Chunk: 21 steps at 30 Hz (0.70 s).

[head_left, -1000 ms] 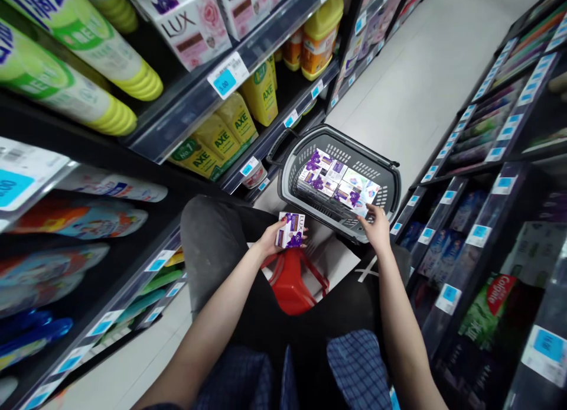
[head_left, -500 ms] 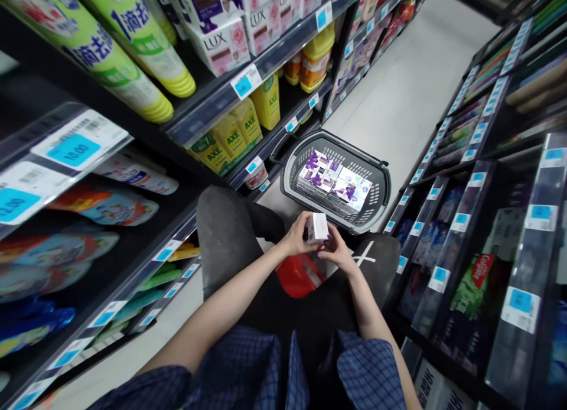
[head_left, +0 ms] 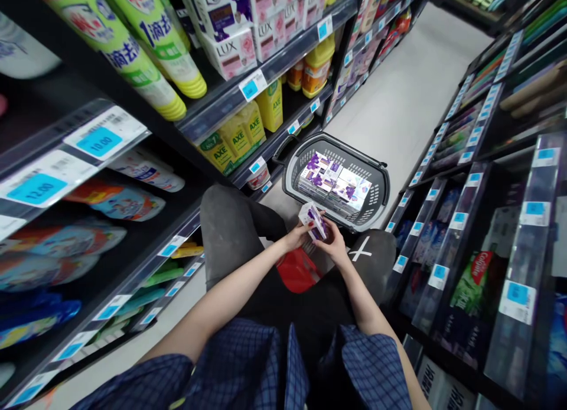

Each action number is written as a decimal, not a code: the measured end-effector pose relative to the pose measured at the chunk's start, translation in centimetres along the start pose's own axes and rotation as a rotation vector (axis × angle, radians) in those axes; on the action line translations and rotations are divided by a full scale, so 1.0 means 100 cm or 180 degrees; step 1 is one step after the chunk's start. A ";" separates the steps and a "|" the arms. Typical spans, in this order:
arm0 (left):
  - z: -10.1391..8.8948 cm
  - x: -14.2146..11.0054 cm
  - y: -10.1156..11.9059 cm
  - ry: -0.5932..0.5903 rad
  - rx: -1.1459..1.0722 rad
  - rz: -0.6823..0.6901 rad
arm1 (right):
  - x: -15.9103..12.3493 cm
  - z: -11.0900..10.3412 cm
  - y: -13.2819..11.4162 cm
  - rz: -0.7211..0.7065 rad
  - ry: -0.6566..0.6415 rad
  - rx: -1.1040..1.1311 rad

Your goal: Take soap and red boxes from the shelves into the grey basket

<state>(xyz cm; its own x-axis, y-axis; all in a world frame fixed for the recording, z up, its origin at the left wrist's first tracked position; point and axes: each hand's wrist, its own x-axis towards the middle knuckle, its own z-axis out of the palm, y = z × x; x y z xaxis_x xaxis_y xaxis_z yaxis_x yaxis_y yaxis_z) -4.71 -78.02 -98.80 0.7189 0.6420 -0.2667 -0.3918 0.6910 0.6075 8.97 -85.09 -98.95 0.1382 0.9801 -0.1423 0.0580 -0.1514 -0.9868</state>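
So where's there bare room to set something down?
Bare floor lies beyond the shopping basket, between left shelving and right shelving; another patch borders the left forearm. Crowded: the basket, with white-and-purple boxes, and between the knees, where left hand and right hand hold another box.

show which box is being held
The purple-and-white box between left hand and right hand; the other boxes sit in the basket or on the shelf.

The box between the left grip and right grip shows smooth printed card. Beyond them, the basket is perforated plastic, largely matt. Nearer the body, the shirt is woven cloth, matt; the trousers, dull cloth. The floor beyond is smooth, faintly glossy.
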 end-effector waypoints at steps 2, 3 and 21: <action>-0.007 0.004 0.000 0.0081 -0.0347 -0.0310 | -0.002 0.000 -0.005 -0.0144 0.0319 -0.0483; -0.010 0.006 0.000 0.0144 -0.0449 -0.0331 | -0.004 0.000 -0.009 -0.0264 0.0493 -0.0757; -0.031 0.013 -0.003 0.0444 -0.0598 -0.1091 | -0.020 0.015 -0.041 -0.0912 0.1154 -0.2248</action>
<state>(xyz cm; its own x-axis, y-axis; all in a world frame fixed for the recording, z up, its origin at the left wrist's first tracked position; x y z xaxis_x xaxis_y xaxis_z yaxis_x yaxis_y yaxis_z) -5.42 -76.33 -101.65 0.7462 0.3942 -0.5364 -0.2506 0.9129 0.3222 6.95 -86.19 -94.73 0.3258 0.9093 0.2590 0.7272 -0.0660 -0.6832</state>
